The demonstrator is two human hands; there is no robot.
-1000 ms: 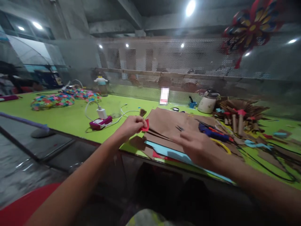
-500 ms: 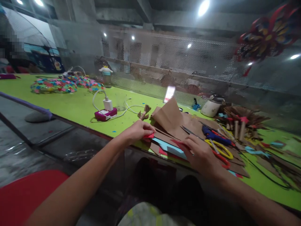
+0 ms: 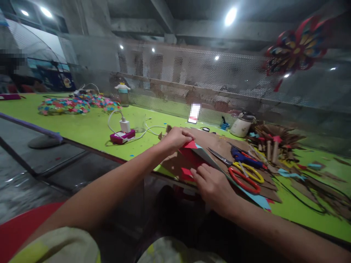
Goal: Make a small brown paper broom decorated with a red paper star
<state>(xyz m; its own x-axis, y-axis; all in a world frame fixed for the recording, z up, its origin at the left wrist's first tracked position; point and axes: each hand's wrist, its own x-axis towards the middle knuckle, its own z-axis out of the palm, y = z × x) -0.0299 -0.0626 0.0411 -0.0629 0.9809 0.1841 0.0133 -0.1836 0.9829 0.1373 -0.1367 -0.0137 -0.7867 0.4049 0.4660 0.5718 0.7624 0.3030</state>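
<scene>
My left hand (image 3: 177, 138) pinches the top corner of a red paper piece (image 3: 190, 145) and lifts it off a stack of brown and blue sheets (image 3: 214, 160). Just below it, my right hand (image 3: 212, 184) presses its fingers on another red sheet (image 3: 187, 171) at the near edge of the stack. Red-handled scissors (image 3: 242, 180) and yellow-handled scissors (image 3: 248, 171) lie on the brown paper just right of my right hand.
The bright green table (image 3: 87, 131) carries a charger on a magenta power bank (image 3: 122, 135), piles of small coloured paper shapes (image 3: 64, 106), a white jar (image 3: 242, 126) and brown paper scraps (image 3: 276, 138). A paper pinwheel (image 3: 296, 47) hangs at top right. Mesh fencing lines the far edge.
My left hand rose from the table edge, lifting the red piece. My right hand slid left and nearer, onto the red sheet. The folded-up brown sheet has dropped flat.
</scene>
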